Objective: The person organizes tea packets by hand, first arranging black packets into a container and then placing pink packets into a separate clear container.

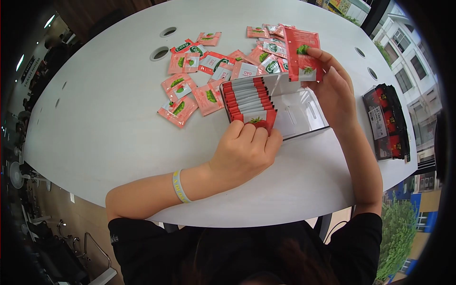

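My left hand (pixel 249 147) is closed at the near end of a row of upright tea sachets (pixel 246 97), its fingers curled against the front strawberry-printed sachet (pixel 259 118). That row fills the left compartment of a clear plastic box (pixel 304 134); bare plastic shows in the right compartment (pixel 297 111). Above the box's right side, my right hand (pixel 335 85) pinches a red tea sachet (pixel 302 54) between thumb and fingers, holding it upright. Behind the box lie several loose pink and red sachets (pixel 179 88), some overlapping. The left fingertips are hidden from view.
More sachets (pixel 273 45) are heaped behind the box. At the right edge of the white table (pixel 118 114) stands another clear box (pixel 387 123) with dark red-and-black packets. Round holes (pixel 159 53) are set in the tabletop.
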{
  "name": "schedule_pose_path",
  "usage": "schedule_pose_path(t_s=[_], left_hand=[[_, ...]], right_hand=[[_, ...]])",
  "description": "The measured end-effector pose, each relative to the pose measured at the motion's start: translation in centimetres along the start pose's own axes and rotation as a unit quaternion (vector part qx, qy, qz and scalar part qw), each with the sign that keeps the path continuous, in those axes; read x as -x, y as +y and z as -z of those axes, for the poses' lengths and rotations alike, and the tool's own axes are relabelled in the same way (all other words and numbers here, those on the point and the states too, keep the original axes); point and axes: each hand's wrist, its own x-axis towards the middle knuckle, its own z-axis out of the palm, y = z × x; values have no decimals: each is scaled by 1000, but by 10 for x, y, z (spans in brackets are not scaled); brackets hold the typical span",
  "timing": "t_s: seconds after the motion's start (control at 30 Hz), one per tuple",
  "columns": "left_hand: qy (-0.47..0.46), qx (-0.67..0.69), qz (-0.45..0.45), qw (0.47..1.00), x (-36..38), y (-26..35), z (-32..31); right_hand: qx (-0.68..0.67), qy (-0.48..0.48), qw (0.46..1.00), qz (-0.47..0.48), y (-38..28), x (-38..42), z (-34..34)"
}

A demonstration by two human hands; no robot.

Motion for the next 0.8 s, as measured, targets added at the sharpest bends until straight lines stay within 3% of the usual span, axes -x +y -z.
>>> schedule_pose_path(t_s=[0.1,0.13,0.2,0.3,0.43,0.6,0.67,0.7,0.77,0.8], left_hand=[[-12,-21,-11,1000,0,-1,1],[-10,-30,-8,999,1,0,1],[0,-42,-9,999,1,2,2],[4,-57,-6,998,0,4,4],[0,-112,8,994,4,9,4],[37,-130,-10,991,4,8,3],[34,-135,-18,990,5,8,4],[32,-135,-16,990,5,8,4],[42,-142,-4,989,5,10,4],[40,-141,-4,989,6,11,3]], right_hand=[[147,42,988,-24,4,1,0],[141,43,988,-38,3,2,-1],[211,9,977,33,4,4,-4],[214,-26,976,-14,-7,7,-15],[391,-178,903,1,-31,3,2],[448,-216,866,58,-63,-6,-15],[481,-266,827,121,-66,-11,-21],[479,-267,827,121,-68,-12,-26],[525,-328,786,7,-68,-13,-38],[544,-328,772,-6,-63,-12,-42]])
